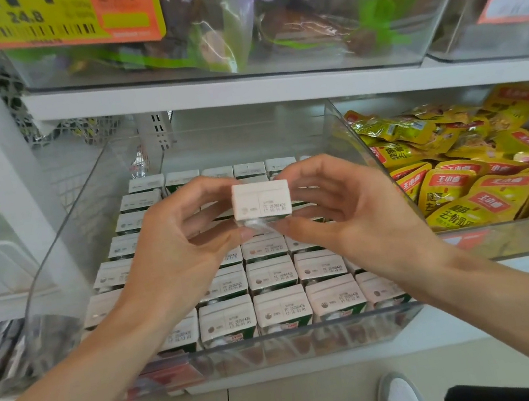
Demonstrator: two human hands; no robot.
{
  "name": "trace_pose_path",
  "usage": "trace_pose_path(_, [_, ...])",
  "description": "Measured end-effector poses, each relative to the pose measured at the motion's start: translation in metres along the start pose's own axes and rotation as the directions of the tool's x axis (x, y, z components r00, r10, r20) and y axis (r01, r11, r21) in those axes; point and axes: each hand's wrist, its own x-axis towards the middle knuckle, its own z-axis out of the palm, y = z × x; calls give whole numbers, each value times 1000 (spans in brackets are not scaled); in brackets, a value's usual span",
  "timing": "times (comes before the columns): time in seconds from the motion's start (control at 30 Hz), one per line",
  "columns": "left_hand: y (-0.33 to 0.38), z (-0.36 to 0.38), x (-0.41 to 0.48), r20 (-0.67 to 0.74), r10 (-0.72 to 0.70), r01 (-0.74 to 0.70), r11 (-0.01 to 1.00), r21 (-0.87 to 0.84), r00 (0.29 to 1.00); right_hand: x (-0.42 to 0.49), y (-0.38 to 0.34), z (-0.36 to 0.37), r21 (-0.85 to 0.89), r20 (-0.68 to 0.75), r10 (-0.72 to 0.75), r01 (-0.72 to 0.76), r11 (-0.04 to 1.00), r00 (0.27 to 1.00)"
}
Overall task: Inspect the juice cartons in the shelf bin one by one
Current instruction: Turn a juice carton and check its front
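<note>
Above the shelf bin (278, 341) — left hand (172, 239) and right hand (354, 210) fingers (306, 168) pinch the juice carton's (261, 200) sides.

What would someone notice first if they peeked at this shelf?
The left hand and right hand hold up a small white carton in the middle, its printed top facing the camera. Below, rows of matching cartons fill a clear bin, and bright yellow snack packets pile up to the right.
</note>
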Motion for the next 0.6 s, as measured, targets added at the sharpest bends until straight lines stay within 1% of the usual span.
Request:
trace_pose_path(0.17, [0,0,-1,-10,8,-8,1000,19,1000,1,1,-1,-74,13,-62,63,995,998])
trace_pose_path(0.3, [2,0,-1,-12,18,-17,999,27,1000,3,1,-1,-131,-17,-104,100,986,994])
trace_pose_path(0.47, [5,0,-2,-12,28,-27,999,23,1000,5,1,0,-123,-33,-90,86,989,995])
trace_pose_path(0.53, [6,-1,-2,-11,32,-32,999,34,999,5,-1,1,-163,-21,-114,109,981,993])
trace_pose_path(0.6, [7,-3,-2,-7,48,-47,997,53,999,7,-3,5,-250,11,-170,167,954,985])
